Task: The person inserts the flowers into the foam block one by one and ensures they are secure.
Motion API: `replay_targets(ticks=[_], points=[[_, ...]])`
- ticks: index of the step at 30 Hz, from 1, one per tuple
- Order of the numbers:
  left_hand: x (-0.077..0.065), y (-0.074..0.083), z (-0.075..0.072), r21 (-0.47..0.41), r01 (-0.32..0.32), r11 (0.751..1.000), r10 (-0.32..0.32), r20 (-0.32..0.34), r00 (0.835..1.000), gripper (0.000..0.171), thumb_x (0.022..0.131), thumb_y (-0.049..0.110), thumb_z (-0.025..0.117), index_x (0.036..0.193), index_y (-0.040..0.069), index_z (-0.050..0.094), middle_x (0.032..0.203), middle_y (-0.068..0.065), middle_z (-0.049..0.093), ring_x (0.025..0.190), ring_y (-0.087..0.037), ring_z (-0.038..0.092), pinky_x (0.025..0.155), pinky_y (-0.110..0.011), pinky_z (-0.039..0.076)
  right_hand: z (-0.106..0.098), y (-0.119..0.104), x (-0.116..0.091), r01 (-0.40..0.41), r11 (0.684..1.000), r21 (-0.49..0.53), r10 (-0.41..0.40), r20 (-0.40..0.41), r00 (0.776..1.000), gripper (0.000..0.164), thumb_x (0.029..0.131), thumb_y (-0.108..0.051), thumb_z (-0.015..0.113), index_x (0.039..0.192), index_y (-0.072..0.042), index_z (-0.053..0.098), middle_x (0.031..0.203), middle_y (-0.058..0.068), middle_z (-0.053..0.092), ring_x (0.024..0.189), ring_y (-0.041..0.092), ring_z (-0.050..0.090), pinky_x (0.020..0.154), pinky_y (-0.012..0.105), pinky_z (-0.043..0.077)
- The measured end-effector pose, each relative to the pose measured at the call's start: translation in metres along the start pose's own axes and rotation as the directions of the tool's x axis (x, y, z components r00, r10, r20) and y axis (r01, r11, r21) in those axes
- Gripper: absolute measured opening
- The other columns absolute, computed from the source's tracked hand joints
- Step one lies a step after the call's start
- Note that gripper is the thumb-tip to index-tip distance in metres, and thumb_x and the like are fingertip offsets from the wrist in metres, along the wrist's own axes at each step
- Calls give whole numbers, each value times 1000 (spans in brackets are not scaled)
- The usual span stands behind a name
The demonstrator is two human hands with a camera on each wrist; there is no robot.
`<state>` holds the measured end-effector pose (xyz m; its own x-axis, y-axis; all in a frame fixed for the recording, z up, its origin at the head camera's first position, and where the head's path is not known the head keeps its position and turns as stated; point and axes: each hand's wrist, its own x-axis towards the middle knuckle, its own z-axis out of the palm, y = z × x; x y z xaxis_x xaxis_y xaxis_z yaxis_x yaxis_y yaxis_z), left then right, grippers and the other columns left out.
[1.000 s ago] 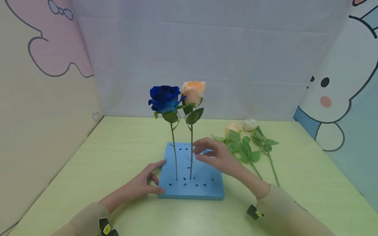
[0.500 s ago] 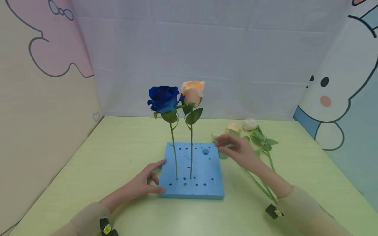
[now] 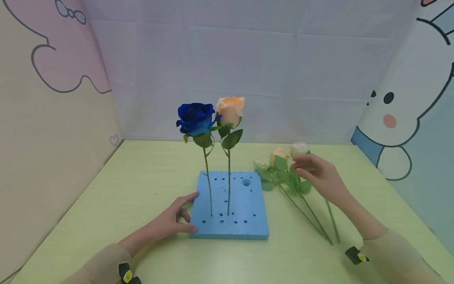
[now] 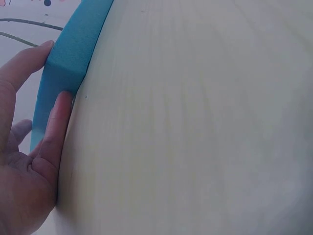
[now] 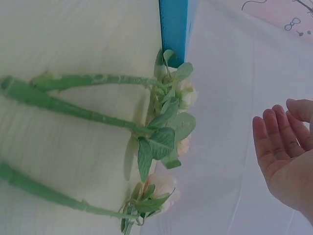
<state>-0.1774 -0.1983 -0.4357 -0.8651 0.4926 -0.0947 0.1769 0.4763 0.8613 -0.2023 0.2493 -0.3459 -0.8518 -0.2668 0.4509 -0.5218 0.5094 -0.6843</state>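
My left hand (image 3: 173, 219) rests against the left edge of a blue foam block (image 3: 244, 205), its straight fingers touching the side and the thumb at the front corner. A blue rose (image 3: 196, 118) and a peach rose (image 3: 231, 111) stand upright in the block, stems in its holes. Over the lying flowers at the right, my right hand (image 3: 320, 173) hovers with loosely bent fingers and nothing in them. Beneath and beside it lie a white rose (image 3: 300, 148), a peach rose (image 3: 279, 153) and a pale rose (image 3: 261, 163). In the right wrist view that hand (image 5: 288, 152) is apart from the green stems (image 5: 88, 112).
Small holes and one wider hole (image 3: 246, 182) dot the block's top. The pale yellow-green table (image 3: 159, 169) runs back to a white cloth wall (image 3: 248, 71). Cartoon-printed panels stand at left and right.
My right hand has moved away from the upright peach rose, rightward past the block to above the lying flowers. My left hand has stayed at the block's edge.
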Motion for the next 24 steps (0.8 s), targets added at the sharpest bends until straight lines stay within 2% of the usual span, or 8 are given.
replay_targets(ticks=[5,9,13,16,18,20,22,24], points=[[1,-1,0,-11,25,1000,-26,-4,1000,97,78,29,83,157,24,26,149,-14,33,93,-12,57,83,-22,41,-15,11,-4,-29,995,-98,23,-56,998,29,94,-4,64,122,-5,63,106,-17,68,96,-15,60,77,9,51],[1,0,0,-11,20,1000,-20,-4,1000,98,78,28,83,157,23,25,148,-16,33,93,-14,57,80,-22,41,-24,20,-9,-74,981,-179,59,-88,994,28,93,-7,66,121,-5,64,105,-6,70,93,-20,57,75,7,49],[0,1,0,-19,15,1000,-15,-2,1000,97,79,26,83,157,23,25,147,-16,33,94,-16,56,78,-22,41,-31,28,-14,-113,971,-213,93,-104,990,27,93,-11,67,120,-7,64,103,4,72,91,-21,56,74,6,49],[0,2,-1,-29,17,999,-17,1,1000,97,80,27,82,158,23,24,148,-16,32,95,-17,56,78,-22,42,-34,35,-19,-121,968,-221,100,-107,989,28,92,-10,68,120,-8,65,101,-7,72,90,-22,56,73,6,49],[0,2,-1,-32,19,999,-19,2,1000,97,80,27,82,158,23,24,149,-16,32,96,-18,56,77,-22,42,-37,40,-23,-122,968,-219,103,-98,990,30,91,-8,69,121,-6,64,100,-20,67,90,-22,56,73,6,48],[0,2,-1,-34,20,999,-20,2,1000,97,79,27,82,157,23,24,149,-16,32,96,-18,56,75,-22,43,-39,44,-27,-127,968,-217,111,-86,990,31,91,-7,69,122,-5,63,101,-26,63,90,-21,56,74,5,48],[0,1,0,-32,19,999,-19,2,1000,97,79,27,82,157,23,24,148,-16,32,95,-17,56,74,-22,43,-42,50,-30,-143,964,-226,131,-68,989,34,91,-9,69,124,-4,61,105,-21,63,91,-21,55,75,5,48],[0,1,0,-29,15,999,-15,2,1000,97,79,27,82,157,22,25,149,-16,32,95,-17,56,73,-22,43,-45,55,-33,-169,956,-240,164,-42,986,38,92,-13,70,126,-3,59,112,-7,66,91,-20,54,75,5,47]])
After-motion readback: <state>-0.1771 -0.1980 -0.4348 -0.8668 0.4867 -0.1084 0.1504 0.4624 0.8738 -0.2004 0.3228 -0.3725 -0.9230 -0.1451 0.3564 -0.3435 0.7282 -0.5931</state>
